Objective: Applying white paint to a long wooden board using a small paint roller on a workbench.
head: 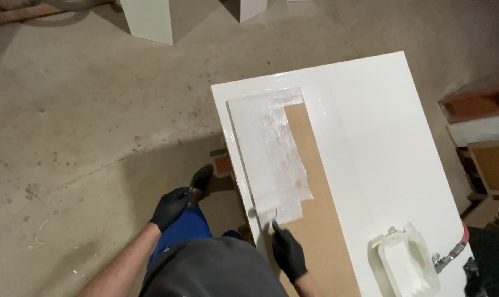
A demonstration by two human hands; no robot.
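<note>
Head view: right hand (288, 254) grips paint roller (269, 213), handle toward person, on board (315, 220).

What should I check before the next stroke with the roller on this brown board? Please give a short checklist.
1. Right hand grips the roller: ok.
2. Roller lies on the brown board: ok.
3. Board fully painted: not ok, right strip and near end are bare.
4. Paint tray close by on the white panel: ok.
5. Paint left in the tray: cannot tell.
6. Left hand away from wet paint: ok.
</note>
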